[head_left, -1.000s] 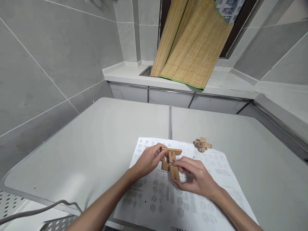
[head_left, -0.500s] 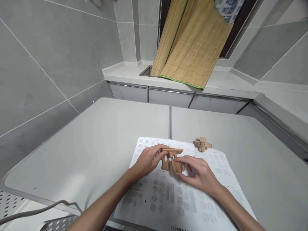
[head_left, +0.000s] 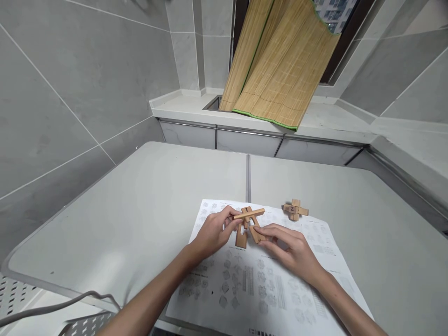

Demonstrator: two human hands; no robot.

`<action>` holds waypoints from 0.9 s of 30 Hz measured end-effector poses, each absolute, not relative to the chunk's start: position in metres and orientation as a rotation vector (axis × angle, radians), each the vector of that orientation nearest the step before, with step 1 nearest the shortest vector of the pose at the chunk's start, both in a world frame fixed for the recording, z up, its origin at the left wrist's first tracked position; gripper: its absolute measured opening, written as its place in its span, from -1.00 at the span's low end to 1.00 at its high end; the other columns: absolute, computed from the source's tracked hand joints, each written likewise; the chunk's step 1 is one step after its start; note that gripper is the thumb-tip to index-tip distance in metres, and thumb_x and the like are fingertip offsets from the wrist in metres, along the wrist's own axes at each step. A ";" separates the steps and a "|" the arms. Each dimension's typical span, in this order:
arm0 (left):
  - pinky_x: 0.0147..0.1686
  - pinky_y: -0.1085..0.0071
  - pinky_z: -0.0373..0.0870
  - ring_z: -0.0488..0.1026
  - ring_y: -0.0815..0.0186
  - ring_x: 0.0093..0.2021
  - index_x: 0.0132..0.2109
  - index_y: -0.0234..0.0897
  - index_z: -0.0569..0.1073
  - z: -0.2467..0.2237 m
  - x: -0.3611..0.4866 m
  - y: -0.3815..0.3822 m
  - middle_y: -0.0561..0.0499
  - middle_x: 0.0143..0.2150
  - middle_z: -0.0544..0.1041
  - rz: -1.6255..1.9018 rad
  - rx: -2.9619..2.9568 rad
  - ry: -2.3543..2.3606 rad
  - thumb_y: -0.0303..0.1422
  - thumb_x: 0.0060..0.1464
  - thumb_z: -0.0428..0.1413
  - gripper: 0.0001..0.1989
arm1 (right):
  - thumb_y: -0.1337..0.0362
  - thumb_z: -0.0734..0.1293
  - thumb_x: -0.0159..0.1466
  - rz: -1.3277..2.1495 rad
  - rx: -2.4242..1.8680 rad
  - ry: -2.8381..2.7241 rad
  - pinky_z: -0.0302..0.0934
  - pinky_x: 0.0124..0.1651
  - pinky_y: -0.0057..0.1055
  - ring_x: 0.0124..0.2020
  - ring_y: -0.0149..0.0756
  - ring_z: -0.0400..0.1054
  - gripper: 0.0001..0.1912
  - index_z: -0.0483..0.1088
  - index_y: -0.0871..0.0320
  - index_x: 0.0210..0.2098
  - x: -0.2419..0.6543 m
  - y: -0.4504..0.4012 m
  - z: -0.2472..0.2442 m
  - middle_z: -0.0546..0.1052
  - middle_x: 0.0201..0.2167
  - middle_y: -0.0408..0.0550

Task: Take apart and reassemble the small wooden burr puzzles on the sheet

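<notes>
My left hand [head_left: 214, 234] pinches the left end of a narrow wooden puzzle bar [head_left: 257, 213] between thumb and fingers. My right hand [head_left: 292, 247] grips a notched wooden puzzle piece [head_left: 258, 234], which slants under the bar and has a dark mark on its near end. A second notched piece [head_left: 241, 240] hangs below my left fingertips. Beyond the bar, the marked end of a wooden piece [head_left: 246, 209] pokes out. The pieces cross closely; I cannot tell how they interlock. A cross-shaped wooden puzzle [head_left: 292, 209] marked Z lies to the far right of my hands.
Under my hands, a printed sheet [head_left: 241, 317] with small diagrams covers the table's near middle. The white table [head_left: 168, 182] has a grey seam [head_left: 248, 177]. Behind it a bamboo blind [head_left: 276, 70] hangs over a counter [head_left: 185, 105]. A grey cable [head_left: 70, 301] runs at lower left.
The bar has tilted, its right end rising slightly. A marked wooden end now shows beyond it. The piece in my right hand has turned a little, and that hand has shifted slightly.
</notes>
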State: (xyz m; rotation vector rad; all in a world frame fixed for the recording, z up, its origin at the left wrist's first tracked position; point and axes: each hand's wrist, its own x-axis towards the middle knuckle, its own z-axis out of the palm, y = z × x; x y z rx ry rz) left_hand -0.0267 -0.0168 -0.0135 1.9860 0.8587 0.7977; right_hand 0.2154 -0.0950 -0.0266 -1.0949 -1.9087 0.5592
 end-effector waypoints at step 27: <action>-0.15 0.36 0.60 0.68 0.26 -0.14 0.12 -0.25 0.48 -0.034 -0.017 -0.028 -0.06 -0.06 0.70 0.993 2.485 0.755 -0.36 0.45 0.02 -0.78 | 0.25 0.40 0.43 0.561 -1.164 -1.820 0.38 -0.38 -0.32 -0.37 -0.23 0.48 -0.89 0.56 0.01 -0.07 0.212 -0.094 -0.026 0.63 -0.28 -0.06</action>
